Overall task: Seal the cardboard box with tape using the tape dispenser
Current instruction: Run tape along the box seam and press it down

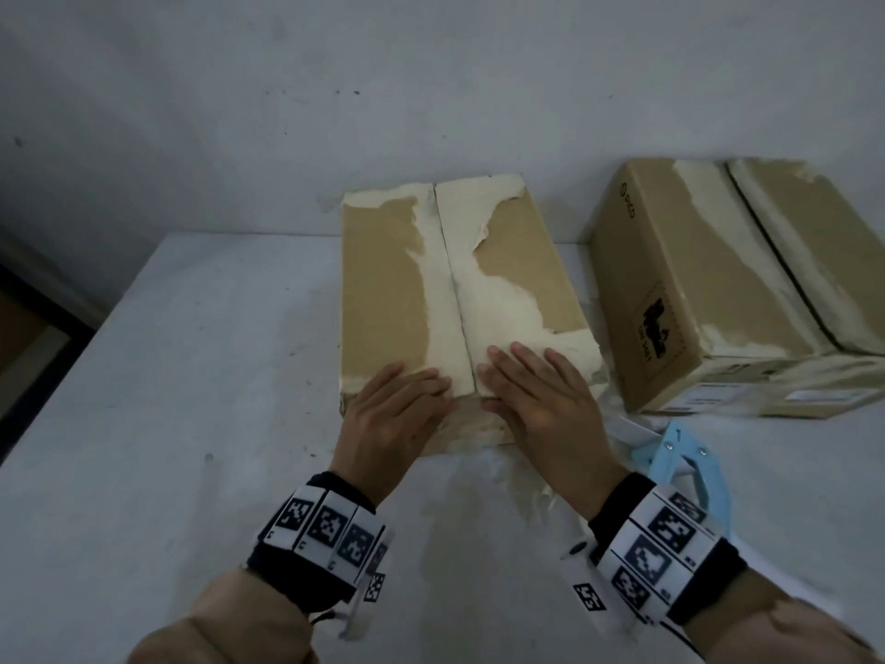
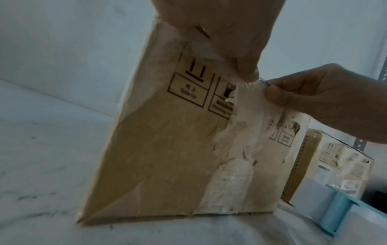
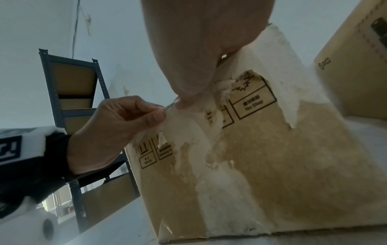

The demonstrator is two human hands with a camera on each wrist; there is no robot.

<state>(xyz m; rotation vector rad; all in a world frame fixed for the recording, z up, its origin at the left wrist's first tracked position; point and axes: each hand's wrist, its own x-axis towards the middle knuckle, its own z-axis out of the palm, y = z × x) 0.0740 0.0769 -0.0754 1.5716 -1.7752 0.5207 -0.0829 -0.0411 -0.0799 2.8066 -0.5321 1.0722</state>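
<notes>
A worn cardboard box (image 1: 383, 280) stands on the white table (image 1: 191, 376), its two top flaps meeting at a middle seam. Torn pale patches mark where old tape came off. My left hand (image 1: 402, 409) and right hand (image 1: 536, 395) lie on the near end of the top, either side of the seam. Below the edge, the wrist views show a crinkled strip of clear tape (image 2: 255, 84) against the front face. My right hand (image 2: 314, 99) pinches it between thumb and forefinger. My left hand (image 3: 113, 129) pinches the same tape (image 3: 168, 107). The light blue tape dispenser (image 1: 689, 467) lies on the table by my right wrist.
A second, larger cardboard box (image 1: 718, 289) sits at the right, close beside the first. The wall runs just behind both boxes. A dark metal shelf rack (image 3: 62, 99) stands off to the left. The table's left edge (image 1: 81, 357) drops to the floor.
</notes>
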